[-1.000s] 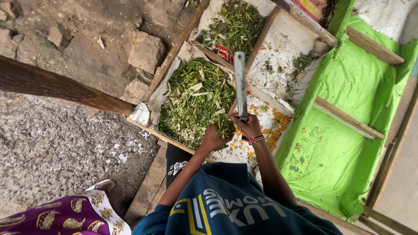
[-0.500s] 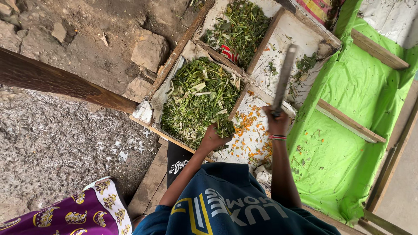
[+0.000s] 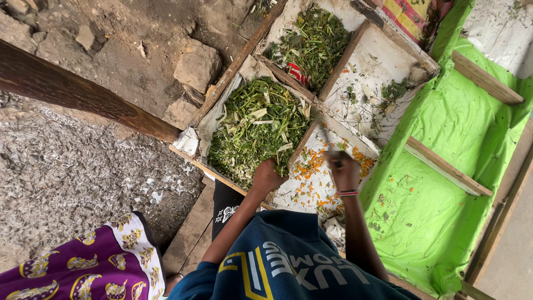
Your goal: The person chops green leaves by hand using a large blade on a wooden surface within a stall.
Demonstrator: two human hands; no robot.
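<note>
Beside the wooden divided tray (image 3: 242, 55), the left hand (image 3: 268, 176) presses closed on a bunch of chopped green leaves (image 3: 252, 130) at the near edge of its middle compartment. The right hand (image 3: 343, 169) is clamped around the handle of a long metal knife (image 3: 327, 145), blurred above orange scraps (image 3: 311, 166). This looks like the chopping step; a next cut needs the blade clear of the fingers. A red package piece (image 3: 298, 72) lies between the leaf compartments.

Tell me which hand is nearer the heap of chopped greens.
Left. The left hand rests on the near edge of the chopped greens; the right hand, gripping a blurred knife, is over the next compartment with the orange bits.
</note>
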